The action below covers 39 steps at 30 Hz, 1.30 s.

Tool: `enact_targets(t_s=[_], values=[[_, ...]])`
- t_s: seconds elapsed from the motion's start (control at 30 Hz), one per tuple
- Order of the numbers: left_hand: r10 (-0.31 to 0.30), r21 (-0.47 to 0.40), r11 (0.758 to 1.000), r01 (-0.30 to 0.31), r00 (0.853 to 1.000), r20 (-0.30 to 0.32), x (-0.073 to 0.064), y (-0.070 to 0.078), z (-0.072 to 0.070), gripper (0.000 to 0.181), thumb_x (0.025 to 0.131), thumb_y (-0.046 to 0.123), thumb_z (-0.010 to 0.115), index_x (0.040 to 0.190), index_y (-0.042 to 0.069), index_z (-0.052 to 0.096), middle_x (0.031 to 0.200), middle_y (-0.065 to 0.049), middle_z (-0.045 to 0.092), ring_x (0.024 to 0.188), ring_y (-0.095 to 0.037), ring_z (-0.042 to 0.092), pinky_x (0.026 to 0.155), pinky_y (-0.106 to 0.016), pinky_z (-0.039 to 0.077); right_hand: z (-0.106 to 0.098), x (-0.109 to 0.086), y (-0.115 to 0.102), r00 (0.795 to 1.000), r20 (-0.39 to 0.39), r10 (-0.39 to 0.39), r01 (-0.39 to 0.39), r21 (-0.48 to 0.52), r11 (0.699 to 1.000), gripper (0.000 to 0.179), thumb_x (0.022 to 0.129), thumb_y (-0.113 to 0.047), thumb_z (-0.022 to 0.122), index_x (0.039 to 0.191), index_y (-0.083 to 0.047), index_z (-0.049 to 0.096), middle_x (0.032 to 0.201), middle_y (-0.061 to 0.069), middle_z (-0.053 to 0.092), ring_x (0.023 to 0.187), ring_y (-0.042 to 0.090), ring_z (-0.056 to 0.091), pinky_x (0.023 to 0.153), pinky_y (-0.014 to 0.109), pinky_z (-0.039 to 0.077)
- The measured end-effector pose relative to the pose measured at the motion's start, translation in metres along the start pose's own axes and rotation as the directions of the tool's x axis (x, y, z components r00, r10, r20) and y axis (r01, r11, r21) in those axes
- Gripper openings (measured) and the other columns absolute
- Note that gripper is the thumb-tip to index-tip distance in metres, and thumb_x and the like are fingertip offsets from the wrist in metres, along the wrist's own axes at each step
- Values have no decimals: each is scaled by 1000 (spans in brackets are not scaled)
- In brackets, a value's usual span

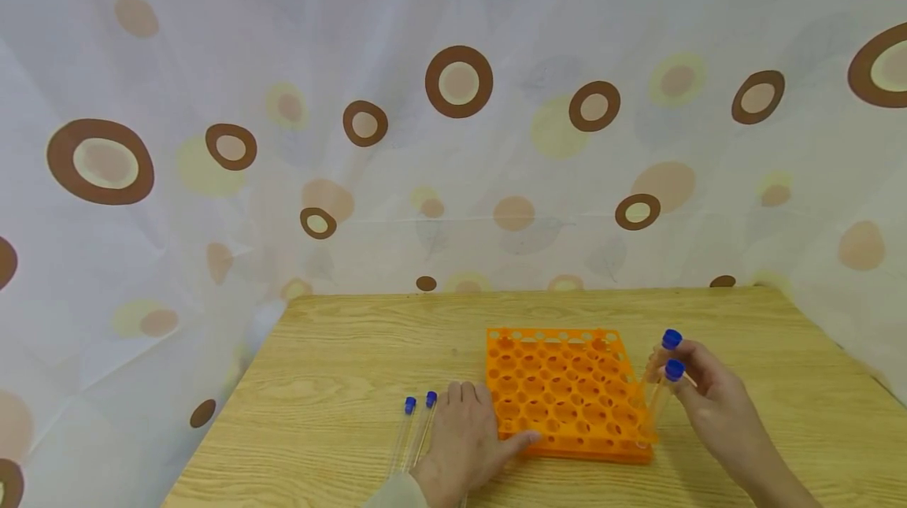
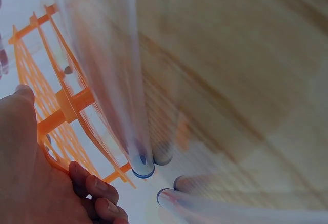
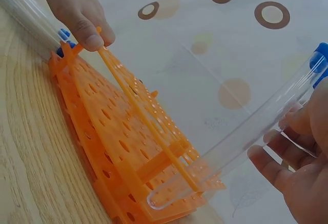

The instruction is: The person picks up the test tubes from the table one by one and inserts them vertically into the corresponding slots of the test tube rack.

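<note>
An orange test tube rack (image 1: 567, 398) with rows of round holes stands on the table. My left hand (image 1: 464, 437) grips its front left corner, thumb over the front edge, fingers along the left side. To the right, my right hand (image 1: 719, 406) holds two clear test tubes with blue caps, a rear one (image 1: 671, 339) and a front one (image 1: 675, 370), near their capped ends. Both tubes lean toward the rack's right side. In the right wrist view the rounded end of a clear tube (image 3: 230, 137) overlaps the rack's corner. The other tube is mostly hidden there.
Left of my left hand, two more blue-capped test tubes (image 1: 410, 406) lie on the wooden table (image 1: 354, 358), partly hidden by the hand and sleeve. A white curtain (image 1: 397, 177) with brown and beige circles hangs behind the table's back edge and along the sides.
</note>
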<state>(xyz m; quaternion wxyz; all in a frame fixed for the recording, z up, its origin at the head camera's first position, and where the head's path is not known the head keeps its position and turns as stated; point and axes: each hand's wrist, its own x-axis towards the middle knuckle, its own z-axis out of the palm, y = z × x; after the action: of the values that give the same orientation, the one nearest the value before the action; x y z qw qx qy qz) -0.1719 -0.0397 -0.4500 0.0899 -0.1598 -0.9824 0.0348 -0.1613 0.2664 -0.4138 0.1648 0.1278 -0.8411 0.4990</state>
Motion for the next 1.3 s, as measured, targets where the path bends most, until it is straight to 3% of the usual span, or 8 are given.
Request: enact_targets(t_s=[0.13, 0.33, 0.9, 1.1, 1.3], values=[[-1, 2, 1000, 1, 1000, 7, 0, 0, 1, 94, 78, 92, 11, 92, 8, 49, 78, -3, 41, 73, -19, 34, 65, -29, 31, 1, 1, 3, 1000, 0, 22, -22, 8, 1000, 21, 103, -8, 51, 122, 0, 53, 121, -27, 52, 113, -19, 47, 83, 7, 49], [-5, 8, 1000, 5, 1000, 10, 1, 1, 0, 93, 78, 92, 12, 90, 8, 49, 76, -3, 40, 72, -19, 34, 64, -28, 30, 2, 1, 5, 999, -7, 41, -41, 8, 999, 25, 102, -12, 54, 123, 0, 54, 118, -31, 52, 111, -23, 46, 83, 5, 47], [-8, -5, 1000, 8, 1000, 15, 0, 1, 1, 93, 78, 93, 14, 91, 8, 49, 77, -3, 40, 72, -19, 34, 66, -29, 32, 2, 1, 8, 991, 43, 124, -123, -16, 992, 33, 102, -26, 53, 124, -1, 58, 115, -35, 53, 110, -28, 39, 83, 1, 43], [5, 27, 1000, -5, 1000, 4, -1, 1, 0, 93, 79, 92, 13, 91, 8, 51, 75, -2, 39, 71, -19, 34, 66, -29, 32, 1, 1, 5, 991, 45, 123, -121, -43, 992, 32, 102, -26, 54, 124, -3, 58, 114, -35, 54, 109, -28, 39, 82, 1, 43], [5, 17, 1000, -4, 1000, -18, -2, 1, -1, 92, 79, 92, 15, 90, 8, 51, 75, -3, 40, 71, -20, 35, 67, -30, 34, -2, -1, 7, 993, 51, 110, -107, -58, 993, 29, 103, -23, 52, 125, -5, 58, 116, -28, 58, 108, -25, 43, 82, 2, 44]])
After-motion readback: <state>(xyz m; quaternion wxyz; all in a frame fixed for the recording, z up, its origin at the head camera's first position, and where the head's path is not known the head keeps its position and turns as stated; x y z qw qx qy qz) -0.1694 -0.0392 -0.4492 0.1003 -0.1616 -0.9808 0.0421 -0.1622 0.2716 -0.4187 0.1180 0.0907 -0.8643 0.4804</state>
